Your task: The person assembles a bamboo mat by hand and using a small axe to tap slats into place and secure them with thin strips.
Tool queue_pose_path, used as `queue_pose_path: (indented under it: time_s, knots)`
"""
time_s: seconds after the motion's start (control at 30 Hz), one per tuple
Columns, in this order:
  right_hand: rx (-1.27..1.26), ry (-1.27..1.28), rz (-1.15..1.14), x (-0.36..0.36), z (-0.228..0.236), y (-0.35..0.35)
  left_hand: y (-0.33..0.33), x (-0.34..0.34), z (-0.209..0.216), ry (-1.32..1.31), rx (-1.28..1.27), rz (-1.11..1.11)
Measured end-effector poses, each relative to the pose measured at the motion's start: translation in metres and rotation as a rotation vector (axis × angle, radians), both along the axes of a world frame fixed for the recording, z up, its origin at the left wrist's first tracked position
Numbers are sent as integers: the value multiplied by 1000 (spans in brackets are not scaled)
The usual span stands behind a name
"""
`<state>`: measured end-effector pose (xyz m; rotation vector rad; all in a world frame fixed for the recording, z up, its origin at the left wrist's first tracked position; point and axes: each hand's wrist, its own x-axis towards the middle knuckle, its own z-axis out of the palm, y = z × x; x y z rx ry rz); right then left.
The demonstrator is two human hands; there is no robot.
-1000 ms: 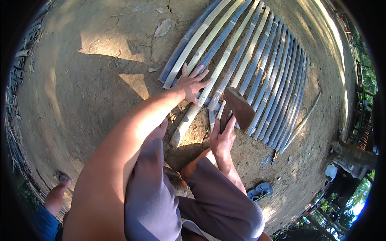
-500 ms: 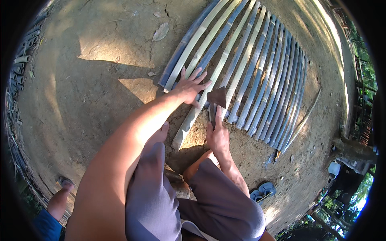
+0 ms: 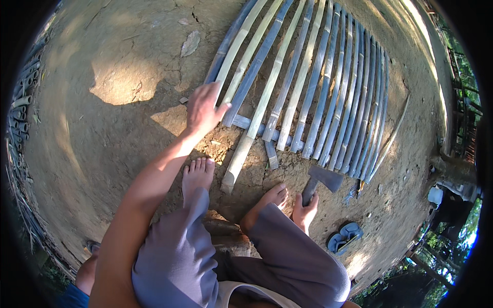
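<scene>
A row of bamboo slats [image 3: 313, 102], some grey-blue and some pale, lies side by side on a bamboo crosspiece [image 3: 246, 122]. My left hand [image 3: 204, 109] is at the near ends of the leftmost slats, thumb held apart from the fingers; contact cannot be made out. One pale slat [image 3: 240, 158] reaches nearer to me than the others. Low on the right, my right hand [image 3: 304, 211] grips the dark handle of a hatchet [image 3: 326, 178], its broad blade toward the slats' ends. A short bamboo piece [image 3: 271, 154] lies below the crosspiece.
Bare dirt surrounds the slats, with a dry leaf [image 3: 190, 43] on it. Dark flip-flops [image 3: 344, 237] lie at my right. A thin bamboo strip [image 3: 394, 136] curves beside the slats. Bamboo poles [image 3: 21, 101] are stacked far left. Another person's leg [image 3: 86, 277] shows lower left.
My right hand has drawn the hatchet from between the slats toward the lower right. My left hand has left the long pale slat and shifted left.
</scene>
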<state>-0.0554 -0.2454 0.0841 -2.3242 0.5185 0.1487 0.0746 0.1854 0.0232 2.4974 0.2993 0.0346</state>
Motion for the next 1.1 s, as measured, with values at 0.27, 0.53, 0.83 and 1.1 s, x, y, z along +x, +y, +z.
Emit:
queue_pose_path:
  time_s: [0.27,0.53,0.83,1.1]
  knots:
    - [-715,-266,396,-6,-4,-62,64,-1,-32,389,-653,543]
    - [407,442,487,43,-39,113,49,33,-3,339,-536,482]
    - [1859,871,-255,48,-58,187,60,38,25,432,-538,421]
    - [1247,639,-126,53,-26,200,60,37,28,430,-490,390]
